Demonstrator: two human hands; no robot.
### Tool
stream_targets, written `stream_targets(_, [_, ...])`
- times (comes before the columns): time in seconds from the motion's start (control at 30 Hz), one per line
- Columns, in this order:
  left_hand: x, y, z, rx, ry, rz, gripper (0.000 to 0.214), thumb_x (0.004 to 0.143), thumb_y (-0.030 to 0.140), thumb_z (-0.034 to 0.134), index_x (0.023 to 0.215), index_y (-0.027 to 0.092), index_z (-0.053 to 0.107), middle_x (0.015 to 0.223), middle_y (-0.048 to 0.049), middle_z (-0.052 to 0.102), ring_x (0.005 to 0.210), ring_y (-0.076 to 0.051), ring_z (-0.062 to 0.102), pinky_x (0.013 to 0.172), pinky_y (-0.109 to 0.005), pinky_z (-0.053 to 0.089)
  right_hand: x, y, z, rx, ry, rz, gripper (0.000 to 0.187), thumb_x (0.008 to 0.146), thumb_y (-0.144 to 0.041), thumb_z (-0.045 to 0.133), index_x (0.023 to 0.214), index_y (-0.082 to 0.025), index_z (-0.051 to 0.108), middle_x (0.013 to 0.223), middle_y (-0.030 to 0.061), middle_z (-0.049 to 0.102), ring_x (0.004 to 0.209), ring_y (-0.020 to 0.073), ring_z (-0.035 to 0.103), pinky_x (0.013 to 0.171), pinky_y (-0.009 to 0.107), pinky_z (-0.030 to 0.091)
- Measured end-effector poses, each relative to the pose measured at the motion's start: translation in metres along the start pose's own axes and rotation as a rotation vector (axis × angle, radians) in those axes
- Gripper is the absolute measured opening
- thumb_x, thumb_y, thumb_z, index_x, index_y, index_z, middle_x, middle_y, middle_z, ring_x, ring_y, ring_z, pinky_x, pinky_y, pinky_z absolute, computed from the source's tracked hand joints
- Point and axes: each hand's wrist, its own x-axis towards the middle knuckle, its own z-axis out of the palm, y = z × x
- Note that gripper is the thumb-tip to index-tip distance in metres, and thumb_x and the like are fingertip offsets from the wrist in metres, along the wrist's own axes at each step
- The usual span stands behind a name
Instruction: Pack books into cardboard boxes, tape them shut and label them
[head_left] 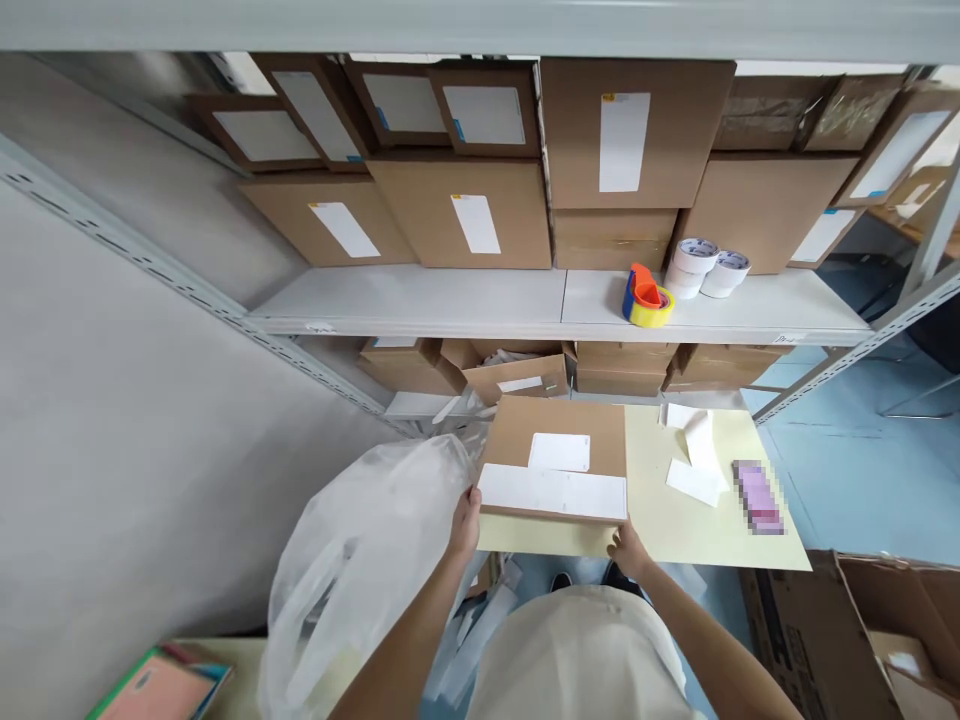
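Observation:
A flat brown cardboard box (559, 420) lies over the left part of a pale yellow table (675, 535). Two white labels are on its top: a small label (559, 452) and, along the near edge, a long strip label (553, 490). At the box's near left corner, my left hand (466, 522) is closed on its side. My right hand (630, 549) grips the near right corner, with its fingers partly hidden under the edge. To the right lie loose white papers (697, 460) and a blurred purple object (758, 497).
A shelf (450, 300) behind the table bears stacked cartons (637, 130), a tape dispenser (646, 298) and white tape rolls (696, 258). A large translucent plastic bag (367, 530) bulges at the left. An open carton (802, 620) stands on the floor at the right.

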Motion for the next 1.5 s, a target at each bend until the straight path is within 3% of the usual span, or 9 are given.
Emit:
stream_targets(0.17, [0.010, 0.003, 0.000, -0.057, -0.021, -0.047, 0.059, 0.073, 0.071, 0.051, 0.099, 0.019, 0.058, 0.108, -0.0181, 0.069, 0.114, -0.038, 0.062, 0.099, -0.049, 0.048, 0.005, -0.020, 0.002, -0.054, 0.110, 0.011, 0.050, 0.071, -0.007, 0.046, 0.110, -0.030, 0.067, 0.095, 0.0077, 0.075, 0.105, 0.0348, 0.070, 0.088, 0.052, 0.055])
stream_targets(0.37, [-0.002, 0.019, -0.015, -0.121, -0.123, 0.088, 0.061, 0.071, 0.068, 0.057, 0.108, 0.019, 0.060, 0.111, -0.0132, 0.071, 0.110, -0.035, 0.065, 0.095, -0.044, 0.051, 0.000, -0.039, -0.040, -0.043, 0.195, 0.028, 0.014, 0.076, -0.030, 0.055, 0.082, -0.025, 0.067, 0.075, 0.0061, 0.076, 0.079, 0.0354, 0.074, 0.072, 0.047, 0.056])
stream_targets(0.47, [-0.004, 0.039, -0.018, -0.160, -0.193, 0.183, 0.067, 0.068, 0.069, 0.058, 0.112, 0.018, 0.061, 0.112, -0.0120, 0.071, 0.109, -0.033, 0.065, 0.093, -0.041, 0.052, -0.005, -0.057, -0.071, 0.000, 0.234, -0.009, 0.028, 0.076, -0.049, 0.058, 0.078, -0.023, 0.068, 0.074, 0.0045, 0.076, 0.078, 0.0314, 0.073, 0.070, 0.041, 0.057])
stream_targets(0.57, [-0.001, 0.060, -0.015, -0.148, -0.220, 0.237, 0.068, 0.068, 0.066, 0.062, 0.116, 0.017, 0.062, 0.116, -0.0120, 0.070, 0.112, -0.032, 0.063, 0.092, -0.039, 0.051, -0.009, -0.078, -0.099, 0.069, 0.316, -0.024, 0.042, 0.076, -0.059, 0.060, 0.090, -0.022, 0.072, 0.083, 0.0066, 0.079, 0.082, 0.0296, 0.072, 0.072, 0.038, 0.056])
stream_targets(0.77, [0.015, 0.086, 0.008, -0.269, -0.257, 0.206, 0.073, 0.069, 0.053, 0.070, 0.130, 0.018, 0.049, 0.125, -0.0140, 0.066, 0.115, -0.029, 0.063, 0.094, -0.040, 0.049, -0.009, -0.103, -0.129, 0.037, 0.579, 0.136, 0.064, 0.071, -0.067, 0.062, 0.111, -0.017, 0.062, 0.081, 0.0124, 0.078, 0.072, 0.0286, 0.070, 0.066, 0.038, 0.053])
stream_targets(0.97, [0.045, 0.093, 0.027, -0.233, -0.300, 0.199, 0.049, 0.067, 0.035, 0.071, 0.110, 0.018, 0.055, 0.113, -0.0118, 0.071, 0.109, -0.029, 0.066, 0.096, -0.043, 0.049, 0.018, -0.096, -0.136, 0.104, 0.457, 0.106, 0.053, 0.078, -0.066, 0.053, 0.098, -0.018, 0.063, 0.090, 0.0123, 0.076, 0.082, 0.0258, 0.070, 0.075, 0.040, 0.054])
stream_targets(1.17, [0.060, 0.084, 0.035, -0.005, -0.116, 0.328, 0.063, 0.067, 0.030, 0.077, 0.123, 0.019, 0.052, 0.124, -0.0122, 0.065, 0.118, -0.029, 0.062, 0.104, -0.046, 0.046, 0.071, -0.080, -0.138, 0.240, 0.375, -0.079, 0.057, 0.074, -0.063, 0.062, 0.111, -0.019, 0.066, 0.115, 0.0143, 0.072, 0.108, 0.0279, 0.067, 0.093, 0.046, 0.054])
stream_targets(1.33, [0.048, 0.091, 0.038, 0.244, 0.080, 0.543, 0.058, 0.075, 0.032, 0.070, 0.127, 0.017, 0.051, 0.136, -0.0182, 0.057, 0.135, -0.034, 0.048, 0.112, -0.052, 0.037, 0.109, -0.073, -0.143, 0.255, 0.348, -0.085, 0.054, 0.078, -0.058, 0.063, 0.116, -0.021, 0.068, 0.124, 0.0140, 0.070, 0.118, 0.0305, 0.063, 0.104, 0.051, 0.049])
stream_targets(1.5, [0.021, 0.111, 0.048, 0.515, 0.164, 0.652, 0.047, 0.084, 0.027, 0.059, 0.129, 0.013, 0.053, 0.148, -0.0239, 0.045, 0.141, -0.038, 0.039, 0.114, -0.058, 0.031, 0.113, -0.063, -0.142, 0.269, 0.270, -0.103, 0.049, 0.086, -0.049, 0.059, 0.127, -0.022, 0.065, 0.123, 0.0115, 0.071, 0.115, 0.0273, 0.066, 0.103, 0.047, 0.051])
